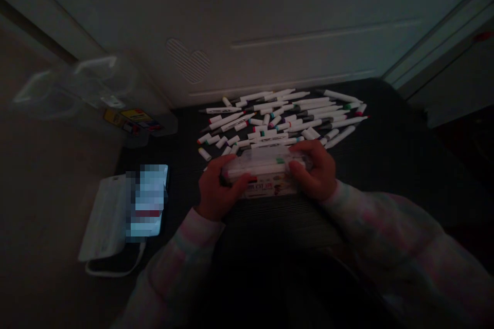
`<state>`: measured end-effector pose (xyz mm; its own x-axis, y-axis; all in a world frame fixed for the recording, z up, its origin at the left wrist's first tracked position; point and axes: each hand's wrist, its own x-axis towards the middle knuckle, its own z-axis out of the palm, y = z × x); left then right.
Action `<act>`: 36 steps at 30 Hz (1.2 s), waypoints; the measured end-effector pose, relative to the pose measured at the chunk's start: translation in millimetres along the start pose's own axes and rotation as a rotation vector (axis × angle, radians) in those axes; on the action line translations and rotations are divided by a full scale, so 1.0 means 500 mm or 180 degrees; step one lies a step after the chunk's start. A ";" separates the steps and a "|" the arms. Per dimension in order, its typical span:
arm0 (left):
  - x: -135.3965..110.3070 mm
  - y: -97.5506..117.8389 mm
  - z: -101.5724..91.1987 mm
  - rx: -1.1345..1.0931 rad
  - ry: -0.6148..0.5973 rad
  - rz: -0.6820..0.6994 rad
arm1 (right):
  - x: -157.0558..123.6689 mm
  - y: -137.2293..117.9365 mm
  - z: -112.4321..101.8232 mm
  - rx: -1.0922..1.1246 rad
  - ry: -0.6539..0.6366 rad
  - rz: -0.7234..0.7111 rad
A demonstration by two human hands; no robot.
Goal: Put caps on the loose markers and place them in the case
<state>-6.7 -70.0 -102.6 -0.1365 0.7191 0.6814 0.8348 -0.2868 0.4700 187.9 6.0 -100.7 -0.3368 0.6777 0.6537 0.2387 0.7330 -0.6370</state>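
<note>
A clear plastic marker case (266,169) with a printed label on its front sits between my hands near the middle of the dark table. White markers show through its clear top. My left hand (219,185) is wrapped round the left end, its thumb along the front. My right hand (316,170) grips the right end, thumb bent over the top edge. Just behind the case lies a spread of loose white markers (309,123) and short caps (204,154) with coloured ends. Several markers are uncapped, their tips bare.
A lit phone (148,203) lies on the left, beside a white power bank (104,216) with a white cable (116,273). Clear plastic cases with handles (116,92) stand at the back left. A white panel with a heart pattern (189,60) rises behind the dark table (374,164).
</note>
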 end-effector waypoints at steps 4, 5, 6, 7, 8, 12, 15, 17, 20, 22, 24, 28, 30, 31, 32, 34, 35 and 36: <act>-0.001 -0.003 0.004 0.0014 -0.0053 -0.0162 | 0.002 0.004 -0.001 -0.0017 0.0037 0.0110; -0.003 -0.004 0.005 0.0036 -0.0043 -0.0172 | 0.002 0.004 -0.001 -0.0014 0.0038 0.0104; -0.004 -0.004 0.006 0.0055 -0.0025 -0.0170 | 0.003 0.004 -0.002 -0.0013 0.0031 0.0089; -0.005 -0.005 0.006 0.0072 -0.0007 -0.0161 | 0.003 0.003 -0.002 -0.0015 0.0024 0.0070; -0.006 -0.005 0.006 0.0078 0.0018 -0.0143 | 0.003 0.002 -0.002 -0.0022 0.0016 0.0058; -0.009 -0.005 0.007 -0.0013 0.0121 -0.0058 | 0.002 -0.001 -0.001 -0.0053 0.0002 0.0047; -0.010 -0.005 0.007 -0.0093 0.0092 -0.0079 | 0.000 0.000 0.000 -0.0027 -0.0012 0.0072; -0.009 -0.005 0.006 -0.0098 0.0048 -0.0125 | 0.000 0.001 0.000 -0.0030 -0.0024 0.0111; -0.007 -0.003 0.004 -0.0053 0.0022 -0.0151 | -0.001 0.002 0.001 -0.0036 -0.0023 0.0151; -0.005 -0.002 0.003 -0.0043 0.0025 -0.0127 | -0.001 0.002 0.001 -0.0027 -0.0014 0.0161; -0.004 -0.001 0.003 -0.0062 0.0045 -0.0104 | -0.001 0.002 0.001 -0.0025 -0.0016 0.0163; -0.007 -0.002 0.004 -0.0132 0.0044 -0.0189 | -0.001 0.003 0.001 0.0003 -0.0011 0.0154; -0.009 -0.003 0.005 -0.0177 0.0027 -0.0236 | -0.002 0.003 0.002 0.0035 -0.0012 0.0143; -0.009 -0.003 0.005 -0.0197 0.0023 -0.0235 | -0.002 0.004 0.002 0.0052 -0.0012 0.0139; -0.010 -0.003 0.005 -0.0209 0.0026 -0.0217 | -0.002 0.004 0.002 0.0068 -0.0007 0.0137; -0.009 -0.002 0.004 -0.0204 0.0040 -0.0169 | -0.003 0.005 0.002 0.0099 -0.0004 0.0132; -0.008 -0.001 0.004 -0.0198 0.0045 -0.0149 | -0.003 0.005 0.002 0.0108 0.0002 0.0134; -0.007 -0.001 0.003 -0.0192 0.0052 -0.0143 | -0.003 0.005 0.002 0.0113 0.0003 0.0143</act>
<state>-5.7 -71.3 -106.1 -0.1822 0.7217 0.6678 0.7941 -0.2926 0.5328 188.2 6.7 -103.8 -0.3257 0.7100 0.6243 0.2212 0.6992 -0.6798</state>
